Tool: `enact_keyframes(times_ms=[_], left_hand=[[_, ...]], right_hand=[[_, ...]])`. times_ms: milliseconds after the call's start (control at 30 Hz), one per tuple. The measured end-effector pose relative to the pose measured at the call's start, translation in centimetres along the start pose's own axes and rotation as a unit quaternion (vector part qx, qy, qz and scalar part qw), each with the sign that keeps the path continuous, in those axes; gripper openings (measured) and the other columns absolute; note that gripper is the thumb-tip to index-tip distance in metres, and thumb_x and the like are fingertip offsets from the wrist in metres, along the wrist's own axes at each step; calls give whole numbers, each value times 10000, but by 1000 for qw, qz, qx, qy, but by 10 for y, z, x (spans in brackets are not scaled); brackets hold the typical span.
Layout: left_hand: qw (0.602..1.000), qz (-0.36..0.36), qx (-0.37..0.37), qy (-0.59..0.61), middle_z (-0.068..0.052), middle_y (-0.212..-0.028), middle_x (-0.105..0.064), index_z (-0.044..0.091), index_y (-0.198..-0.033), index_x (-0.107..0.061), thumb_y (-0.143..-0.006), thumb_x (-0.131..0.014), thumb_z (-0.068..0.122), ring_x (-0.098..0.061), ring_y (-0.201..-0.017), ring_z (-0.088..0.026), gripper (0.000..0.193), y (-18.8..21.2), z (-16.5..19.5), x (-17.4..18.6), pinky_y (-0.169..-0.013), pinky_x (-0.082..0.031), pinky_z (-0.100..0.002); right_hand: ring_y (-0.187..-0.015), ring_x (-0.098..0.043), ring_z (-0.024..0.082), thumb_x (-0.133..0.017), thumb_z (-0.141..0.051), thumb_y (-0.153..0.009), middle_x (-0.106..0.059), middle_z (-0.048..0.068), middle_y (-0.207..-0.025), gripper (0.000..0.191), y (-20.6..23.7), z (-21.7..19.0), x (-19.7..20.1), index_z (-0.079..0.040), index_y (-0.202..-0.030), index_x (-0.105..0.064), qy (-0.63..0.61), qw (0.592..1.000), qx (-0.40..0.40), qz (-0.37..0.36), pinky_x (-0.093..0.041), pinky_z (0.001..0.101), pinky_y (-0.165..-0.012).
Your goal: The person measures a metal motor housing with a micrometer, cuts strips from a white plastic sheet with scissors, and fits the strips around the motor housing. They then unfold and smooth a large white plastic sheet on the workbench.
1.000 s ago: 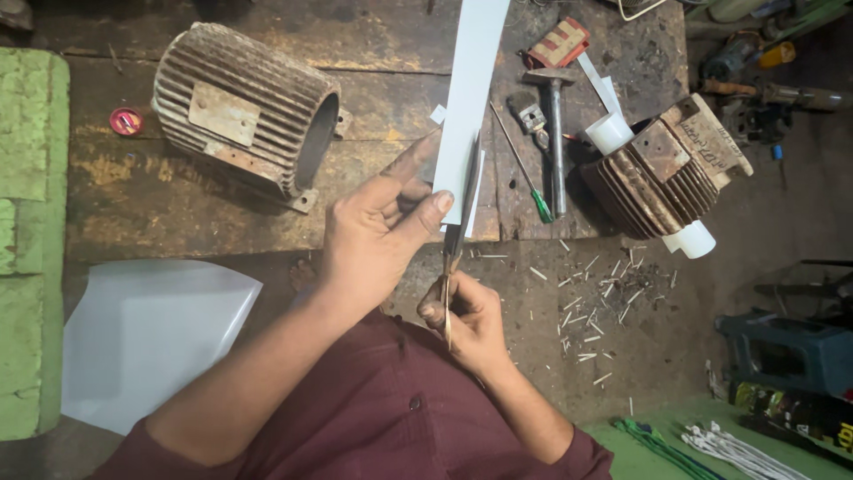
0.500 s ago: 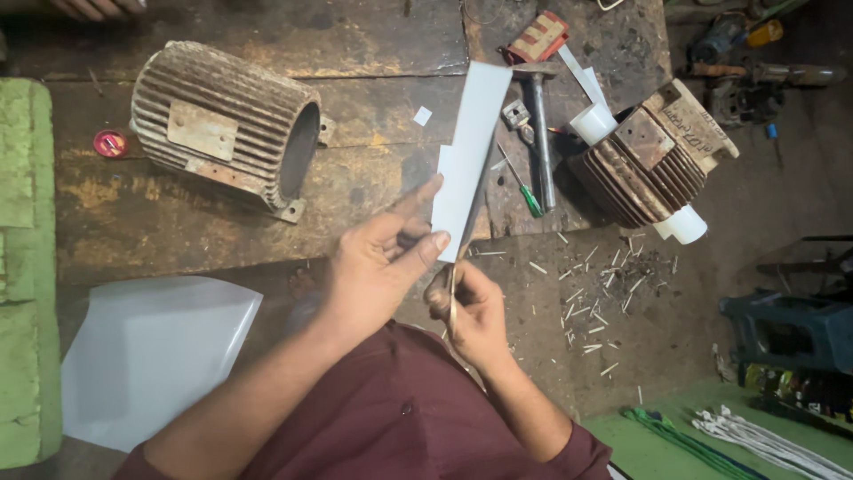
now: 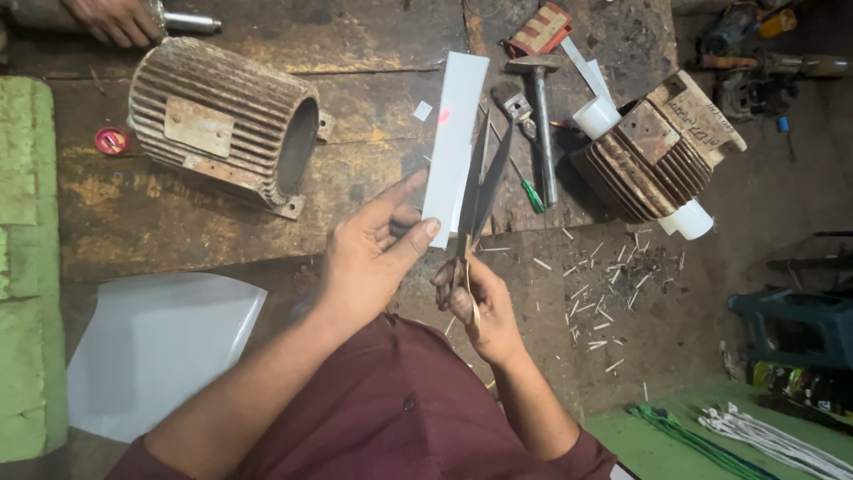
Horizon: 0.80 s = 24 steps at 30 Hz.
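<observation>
The left hand (image 3: 378, 249) pinches the lower end of a long white strip of stiff sheet (image 3: 455, 142) between the thumb and the fingers, and the strip stands up and away from the body, over the wooden workbench (image 3: 178, 213). The right hand (image 3: 475, 298) is closed around the handles of a pair of scissors (image 3: 480, 191); the two blades are a little apart and lie just beside the right edge of the strip, touching it or nearly so, I cannot tell which. Left of the hands a ribbed, rusty motor housing (image 3: 222, 120) lies on its side on the bench, and near it there is a small red round cap (image 3: 112, 140). Right of the strip a hammer (image 3: 539, 124) lies, and further right a second motor stator (image 3: 653, 156) with white sleeves. Many short white offcuts (image 3: 604, 302) are scattered on the floor. A large white sheet (image 3: 160, 347) lies low on the left. At the top left another person's hand (image 3: 115, 18) holds a metal shaft.
</observation>
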State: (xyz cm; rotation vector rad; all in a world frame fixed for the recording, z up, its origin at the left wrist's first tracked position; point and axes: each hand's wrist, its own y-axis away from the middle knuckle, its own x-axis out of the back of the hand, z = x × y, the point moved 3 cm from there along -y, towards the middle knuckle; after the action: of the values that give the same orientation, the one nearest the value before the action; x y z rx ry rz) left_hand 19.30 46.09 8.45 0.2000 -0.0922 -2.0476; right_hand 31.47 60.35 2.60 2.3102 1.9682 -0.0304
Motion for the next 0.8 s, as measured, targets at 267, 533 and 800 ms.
enact_keyframes(times_ms=[267,533,800], left_hand=[[999,1,33,23,-63,-1083,-744,56,-1357,-605,-955,-669,101,-715,-818,-104,409,-3,-32,23,-721,-599,-242],[964,75,98,-234,-53,-989,-806,92,-1173,-713,-921,-730,241,-754,-830,-161,294,-3,-78,68,-752,-557,-328],[970,109,68,-205,-83,-1025,-810,82,-1248,-654,-922,-722,191,-761,-955,-139,350,-7,-86,89,-816,-566,-302]], right_hand=[[-693,-699,358,-754,-342,-831,-715,163,-763,248,-42,65,79,-101,-877,-721,577,809,-12,115,-538,476,-620],[-1017,-653,420,-741,-114,-837,-703,181,-1096,333,-75,23,92,-74,-1165,-705,651,745,51,138,-535,490,-869],[-1120,-612,354,-843,-164,-737,-654,111,-1176,499,-99,5,-52,-88,-1194,-659,470,820,311,-105,-488,468,-967]])
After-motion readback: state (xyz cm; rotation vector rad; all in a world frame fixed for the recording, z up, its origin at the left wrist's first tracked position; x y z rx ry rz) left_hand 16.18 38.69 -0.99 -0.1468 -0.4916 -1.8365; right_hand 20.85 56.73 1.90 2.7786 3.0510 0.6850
